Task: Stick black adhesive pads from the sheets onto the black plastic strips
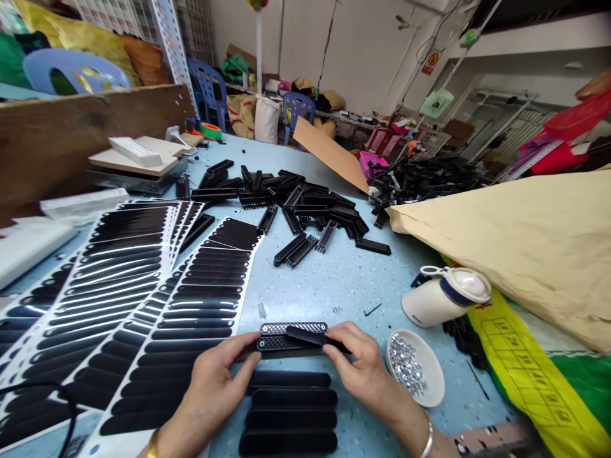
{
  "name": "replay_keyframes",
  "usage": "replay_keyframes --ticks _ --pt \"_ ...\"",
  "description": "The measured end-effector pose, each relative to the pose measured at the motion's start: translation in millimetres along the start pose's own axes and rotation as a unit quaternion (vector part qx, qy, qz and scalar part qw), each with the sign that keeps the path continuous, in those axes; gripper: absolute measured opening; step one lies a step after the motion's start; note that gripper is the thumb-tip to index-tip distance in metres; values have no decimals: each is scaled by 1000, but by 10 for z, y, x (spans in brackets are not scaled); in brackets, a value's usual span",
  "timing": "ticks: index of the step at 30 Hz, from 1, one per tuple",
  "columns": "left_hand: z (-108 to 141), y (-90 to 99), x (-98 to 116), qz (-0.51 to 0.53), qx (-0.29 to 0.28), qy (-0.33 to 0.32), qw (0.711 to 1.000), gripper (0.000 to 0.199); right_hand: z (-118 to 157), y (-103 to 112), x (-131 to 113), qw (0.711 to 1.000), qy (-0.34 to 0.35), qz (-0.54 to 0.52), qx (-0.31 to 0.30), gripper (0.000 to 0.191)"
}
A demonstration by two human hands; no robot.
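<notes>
Thumb and fingers of my right hand [360,361] pinch the right end of a smooth black strip [305,336], which slants across two black lattice bars [274,344] low in the middle of the frame. My left hand [219,375] grips those bars at their left ends, thumb and forefinger closed on them. Just below, four dark flat pieces [293,399] lie one under another on my speckled blue table [296,289]. At the lower right sits a white bowl [438,381] of small metal parts [405,366], with a cream cup [424,305] near it. White sheets [126,445] lined with black shapes spread over the left side. A loose heap of black bars [305,203] lies farther back, in the upper middle.
</notes>
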State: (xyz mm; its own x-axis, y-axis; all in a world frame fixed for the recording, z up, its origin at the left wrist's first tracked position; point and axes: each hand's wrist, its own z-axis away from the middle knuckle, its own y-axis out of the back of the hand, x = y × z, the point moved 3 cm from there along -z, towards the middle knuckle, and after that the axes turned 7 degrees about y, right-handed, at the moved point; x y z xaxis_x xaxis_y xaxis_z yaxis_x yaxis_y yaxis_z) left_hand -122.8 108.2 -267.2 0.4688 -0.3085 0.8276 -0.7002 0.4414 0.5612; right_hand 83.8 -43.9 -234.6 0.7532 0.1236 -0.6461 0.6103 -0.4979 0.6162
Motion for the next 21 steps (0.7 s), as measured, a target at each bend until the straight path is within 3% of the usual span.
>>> replay_keyframes --ticks 9,21 --pt "52 -17 31 -13 -5 -44 999 23 89 0 -56 999 10 3 -53 13" --pt "64 -4 80 -4 -21 -58 998 20 64 -253 -80 994 78 49 -63 16"
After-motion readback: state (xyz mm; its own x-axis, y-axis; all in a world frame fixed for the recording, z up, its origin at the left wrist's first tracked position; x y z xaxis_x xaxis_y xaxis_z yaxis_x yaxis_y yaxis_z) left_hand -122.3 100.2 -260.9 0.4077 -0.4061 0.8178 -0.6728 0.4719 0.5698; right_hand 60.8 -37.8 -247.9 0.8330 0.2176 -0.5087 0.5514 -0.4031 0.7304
